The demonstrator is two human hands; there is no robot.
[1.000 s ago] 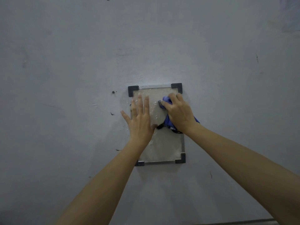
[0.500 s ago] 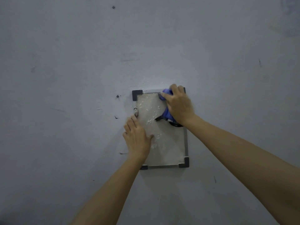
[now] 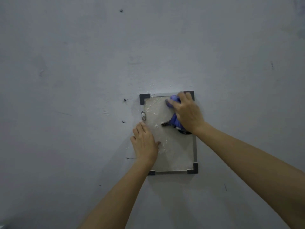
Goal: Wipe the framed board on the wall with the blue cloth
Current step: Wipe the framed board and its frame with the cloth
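Since 1 s ago, left hand (image 3: 145,142) slid down; now flat, bracing wall board (image 3: 175,156) edge. Right hand (image 3: 187,111) grips blue cloth (image 3: 175,120) at top-right corner. I judge white specks (image 3: 155,104) remain, approx half done.

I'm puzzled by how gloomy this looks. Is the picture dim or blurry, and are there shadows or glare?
Head view: dim, flat, bluish light on the wall, no glare on the framed board. A soft shadow lies under the board. The right hand pressing the blue cloth looks slightly soft; the left hand is clearer. The corners darken, and the forearms look stretched by the wide lens.
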